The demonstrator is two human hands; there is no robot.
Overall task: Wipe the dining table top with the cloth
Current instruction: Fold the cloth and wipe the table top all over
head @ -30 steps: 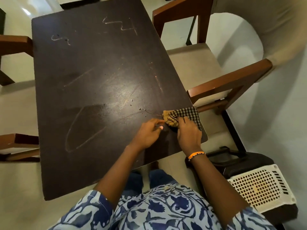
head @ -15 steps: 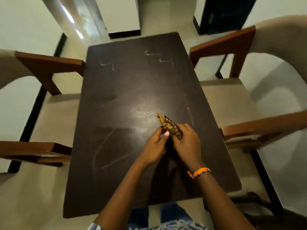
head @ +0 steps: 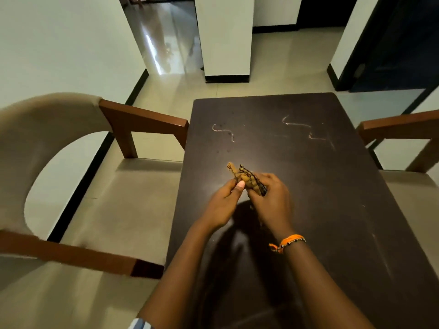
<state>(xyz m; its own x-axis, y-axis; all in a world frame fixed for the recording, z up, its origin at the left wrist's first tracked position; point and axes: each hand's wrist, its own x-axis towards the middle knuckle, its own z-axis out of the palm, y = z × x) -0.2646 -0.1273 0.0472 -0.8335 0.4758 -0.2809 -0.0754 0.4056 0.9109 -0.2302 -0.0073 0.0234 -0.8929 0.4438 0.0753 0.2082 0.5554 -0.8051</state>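
Observation:
A dark brown dining table top (head: 320, 191) fills the middle of the head view, with pale squiggly marks near its far end. A small yellow-and-black checked cloth (head: 244, 178) is bunched up above the table's centre. My left hand (head: 224, 205) pinches its near-left end with thumb and fingers. My right hand (head: 269, 200), with an orange band on the wrist, grips the cloth's right part. Both hands meet just above the table surface.
A beige armchair with brown wooden arms (head: 142, 124) stands close against the table's left side. Another chair's wooden arm (head: 399, 125) is at the right. A white pillar (head: 225, 43) and a dark doorway (head: 392, 43) lie beyond the table's far edge.
The cloth was lying spread at the table's right edge; both hands have gathered it up and brought it bunched to the table's middle. The view has swung up and left.

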